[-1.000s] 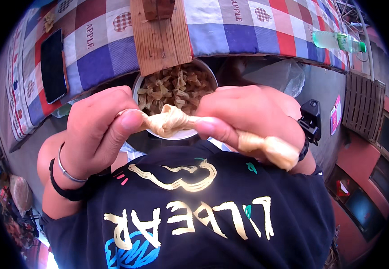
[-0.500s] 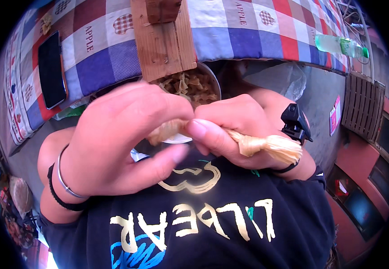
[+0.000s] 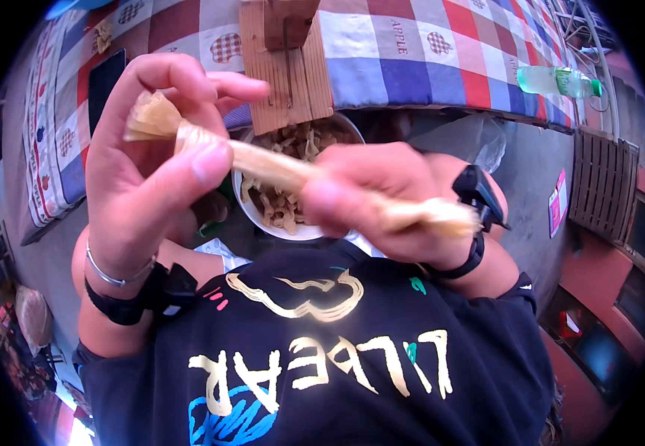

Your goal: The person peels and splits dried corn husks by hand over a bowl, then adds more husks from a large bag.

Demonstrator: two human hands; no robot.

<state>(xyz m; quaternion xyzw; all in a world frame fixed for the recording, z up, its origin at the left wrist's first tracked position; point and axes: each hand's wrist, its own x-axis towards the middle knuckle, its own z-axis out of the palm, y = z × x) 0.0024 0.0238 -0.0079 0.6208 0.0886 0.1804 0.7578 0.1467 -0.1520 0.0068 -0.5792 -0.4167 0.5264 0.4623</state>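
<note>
A pale yellow, layered strip (image 3: 274, 163), which looks like tofu skin, stretches between my hands above my lap, its two ends flaring like pleated fans. My left hand (image 3: 125, 178) pinches it near its left end with the thumb and a bent finger, while other fingers stick out. Around the other half is my right hand (image 3: 385, 193), thumb on top and smeared by motion; the fanned right end sticks out past it. Beneath the strip, a white bowl (image 3: 242, 212) holds several similar tan pieces (image 3: 284, 208).
A wooden block with an upright post (image 3: 286, 85) juts from the checked tablecloth (image 3: 415, 82) over the bowl. A phone (image 3: 107, 82) lies at the left, partly behind my left hand. At the far right rests a green-capped bottle (image 3: 556, 81). A slatted wooden stool (image 3: 601, 175) stands beyond.
My left hand has moved up and left, drawing apart from my right hand. More of the strip and its left fanned end now show, and more of the bowl is uncovered.
</note>
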